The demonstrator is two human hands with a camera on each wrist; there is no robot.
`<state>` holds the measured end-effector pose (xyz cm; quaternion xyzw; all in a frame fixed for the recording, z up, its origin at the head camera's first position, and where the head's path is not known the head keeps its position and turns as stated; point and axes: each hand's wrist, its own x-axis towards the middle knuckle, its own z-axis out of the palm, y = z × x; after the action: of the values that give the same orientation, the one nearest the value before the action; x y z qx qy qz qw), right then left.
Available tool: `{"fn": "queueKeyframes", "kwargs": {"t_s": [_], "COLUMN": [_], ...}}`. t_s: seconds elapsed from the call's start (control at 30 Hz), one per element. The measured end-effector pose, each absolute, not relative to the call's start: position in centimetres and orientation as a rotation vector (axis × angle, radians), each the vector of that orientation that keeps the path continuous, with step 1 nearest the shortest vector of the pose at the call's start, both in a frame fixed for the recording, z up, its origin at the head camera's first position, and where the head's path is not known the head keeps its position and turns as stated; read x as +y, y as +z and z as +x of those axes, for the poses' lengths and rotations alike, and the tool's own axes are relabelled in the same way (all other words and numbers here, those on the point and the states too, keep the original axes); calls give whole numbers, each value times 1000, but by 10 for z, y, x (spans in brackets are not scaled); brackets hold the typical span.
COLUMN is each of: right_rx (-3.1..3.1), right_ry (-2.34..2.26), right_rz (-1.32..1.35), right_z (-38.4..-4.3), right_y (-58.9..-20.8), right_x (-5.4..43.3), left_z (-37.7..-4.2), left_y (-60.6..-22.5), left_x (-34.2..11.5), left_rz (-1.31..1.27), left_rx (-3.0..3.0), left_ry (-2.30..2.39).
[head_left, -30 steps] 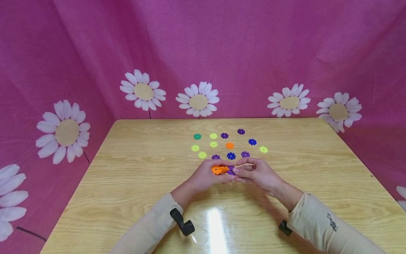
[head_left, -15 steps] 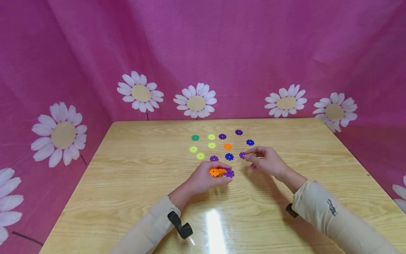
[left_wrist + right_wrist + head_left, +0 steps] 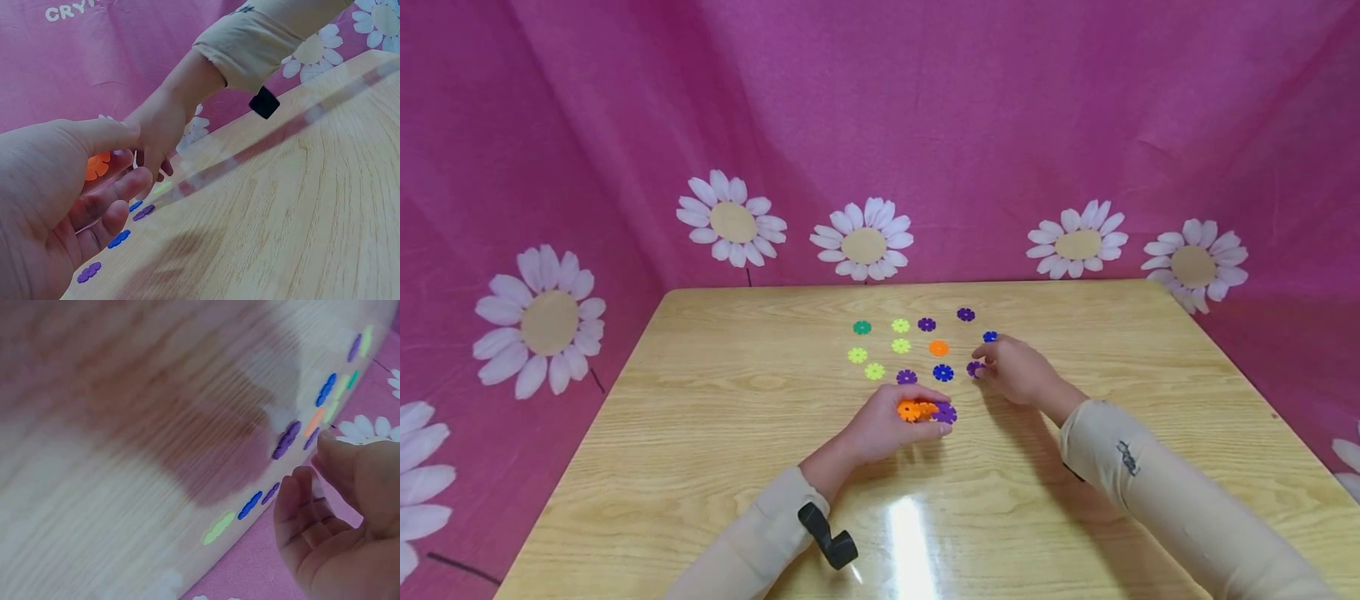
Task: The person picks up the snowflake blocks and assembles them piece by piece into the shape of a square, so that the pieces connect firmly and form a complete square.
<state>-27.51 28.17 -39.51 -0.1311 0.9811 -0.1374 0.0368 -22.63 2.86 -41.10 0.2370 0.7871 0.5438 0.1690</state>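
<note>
Left hand (image 3: 883, 425) grasped joined orange-and-purple discs (image 3: 910, 410) between thumb and fingers, near side of desk's (image 3: 737, 375) scattered pieces. Right hand (image 3: 1021, 371) released, fingers loosely bent, close over loose purple disc (image 3: 972, 368) lying flat; contact, couldn't tell. Blue disc (image 3: 943, 372) lay just beside, orange disc (image 3: 938, 348) farther back.

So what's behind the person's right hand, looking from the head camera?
Part of a blue disc shows past the right hand; the rest is covered. A yellow-green disc beside it is fully hidden there, though the right wrist view shows it on the table.
</note>
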Motion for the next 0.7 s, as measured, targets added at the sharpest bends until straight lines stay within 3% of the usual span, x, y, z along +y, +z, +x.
{"fn": "queueKeyframes", "kwargs": {"t_s": [0.7], "right_rx": [2949], "right_ry": [-395], "right_rz": [-370], "right_z": [-291], "right_y": [-405], "right_x": [282], "left_z": [-228], "left_y": [-411], "left_x": [26], "left_rz": [673], "left_rx": [2211], "left_ry": [1547]}}
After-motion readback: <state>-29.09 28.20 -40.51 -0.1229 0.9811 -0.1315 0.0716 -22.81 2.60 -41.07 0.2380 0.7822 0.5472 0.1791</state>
